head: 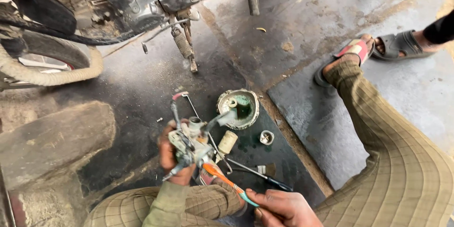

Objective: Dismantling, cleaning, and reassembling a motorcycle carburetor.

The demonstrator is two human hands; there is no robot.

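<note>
At about 7 o'clock in the view, the left hand is closed around a small metal carburetor, holding it above the dark oily floor. The carburetor looks like a compact cast body, so I judge it stiff and rather heavy for its size, and its greasy surface is probably slippery; the thick middle of the body is the safest place to hold, not the thin levers and tubes that stick out, which could bend. To the right, at about 5 o'clock, the right hand is closed on the handle of an orange and teal toothbrush, whose head touches the lower part of the carburetor. The brush is light and a little flexible. Just beyond the carburetor, toward 12 o'clock, a shallow dirty bowl lies on the floor, with a small cream cylinder and a little metal cap near it.
</note>
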